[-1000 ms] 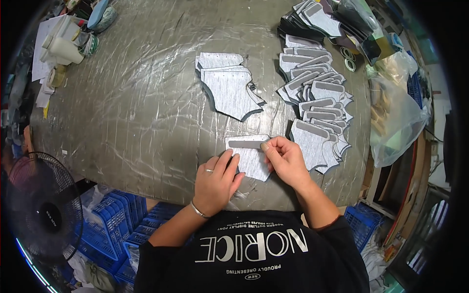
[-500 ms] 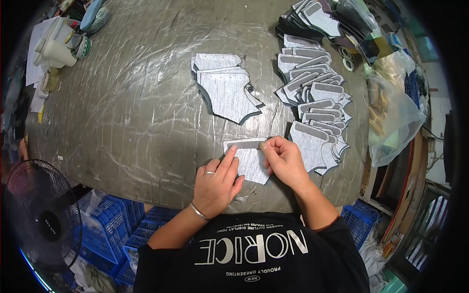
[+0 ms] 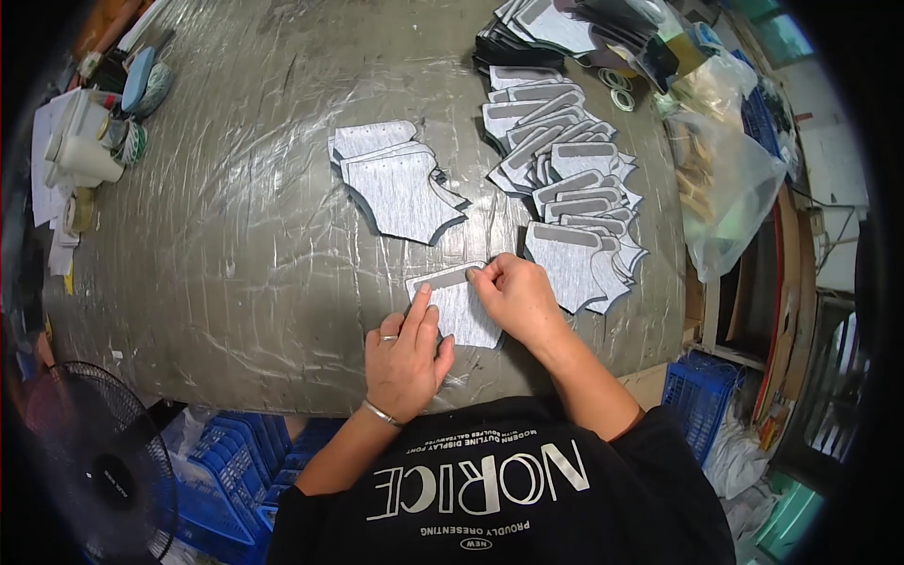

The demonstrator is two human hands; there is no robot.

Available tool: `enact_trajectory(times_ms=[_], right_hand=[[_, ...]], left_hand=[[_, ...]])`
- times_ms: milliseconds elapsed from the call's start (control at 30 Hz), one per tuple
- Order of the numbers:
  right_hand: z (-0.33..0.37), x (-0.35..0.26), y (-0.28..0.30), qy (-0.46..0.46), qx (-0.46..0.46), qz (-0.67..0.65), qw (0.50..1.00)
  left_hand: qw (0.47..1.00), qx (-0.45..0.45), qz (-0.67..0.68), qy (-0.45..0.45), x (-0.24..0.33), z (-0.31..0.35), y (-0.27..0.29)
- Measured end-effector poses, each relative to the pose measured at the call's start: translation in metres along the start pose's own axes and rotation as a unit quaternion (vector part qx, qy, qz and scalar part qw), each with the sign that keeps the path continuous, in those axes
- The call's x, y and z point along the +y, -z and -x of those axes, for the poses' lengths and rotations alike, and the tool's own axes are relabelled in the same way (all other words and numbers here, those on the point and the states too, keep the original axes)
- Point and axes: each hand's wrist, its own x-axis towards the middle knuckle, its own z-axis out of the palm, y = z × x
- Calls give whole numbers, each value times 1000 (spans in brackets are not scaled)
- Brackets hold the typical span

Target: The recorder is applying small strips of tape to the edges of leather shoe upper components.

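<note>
In our right hand (image 3: 516,297) we pinch the dark strip (image 3: 448,279), which slants down-left to meet our loosely spread left hand (image 3: 403,365).

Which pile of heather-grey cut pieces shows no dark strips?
The small pile left of the long overlapping row, beyond the left hand. Its visible faces show only small dots; the row and far-right pile carry dark-grey strips.

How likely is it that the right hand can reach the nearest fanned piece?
Likely yes: the fanned piece lies beside the right hand, nothing visible between, though this hand holds the grey strip.
</note>
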Motion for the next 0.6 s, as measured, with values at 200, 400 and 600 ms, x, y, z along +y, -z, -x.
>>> enact_trajectory(times_ms=[200, 400, 600], right_hand=[[7, -18, 18, -57, -28, 148, 987], [14, -16, 6, 87, 78, 142, 983], [27, -5, 39, 113, 86, -100, 985]], left_hand=[[1000, 15, -6, 8, 0, 4, -3], [999, 52, -4, -6, 0, 8, -5], [994, 69, 79, 32, -10, 6, 3]])
